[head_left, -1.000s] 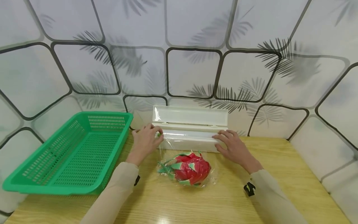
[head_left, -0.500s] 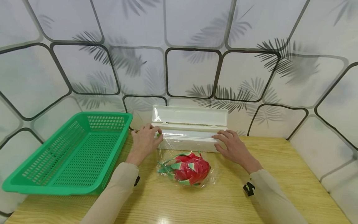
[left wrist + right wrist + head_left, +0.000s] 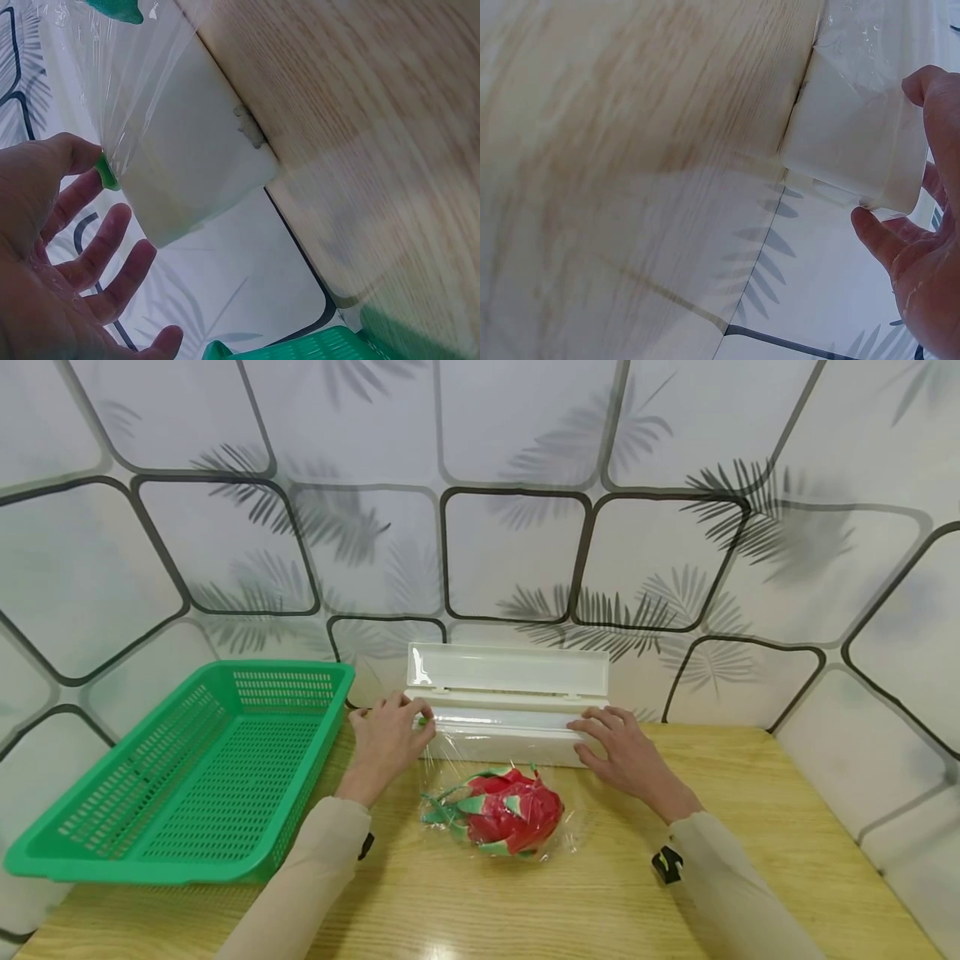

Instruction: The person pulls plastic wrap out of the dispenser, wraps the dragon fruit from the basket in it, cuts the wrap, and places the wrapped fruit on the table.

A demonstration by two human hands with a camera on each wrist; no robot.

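A white cling film dispenser (image 3: pixel 495 747) stands at the back of the table with its lid (image 3: pixel 510 670) raised. Film stretches from it over a red and green dragon fruit (image 3: pixel 517 814) lying in front. At the dispenser's left end, the thumb and index finger of my left hand (image 3: pixel 388 739) pinch a small green slider (image 3: pixel 107 171), where the film bunches up; the other fingers are spread. My right hand (image 3: pixel 622 752) holds the right end, its fingers on top and thumb at the front; in the right wrist view, bent fingers surround the dispenser's corner (image 3: pixel 855 142).
A green perforated basket (image 3: pixel 225 777) sits on the left of the wooden table (image 3: pixel 480 910). Patterned walls (image 3: pixel 517 552) enclose the table at the back and right. Dark straps (image 3: pixel 666 865) show at both sleeves.
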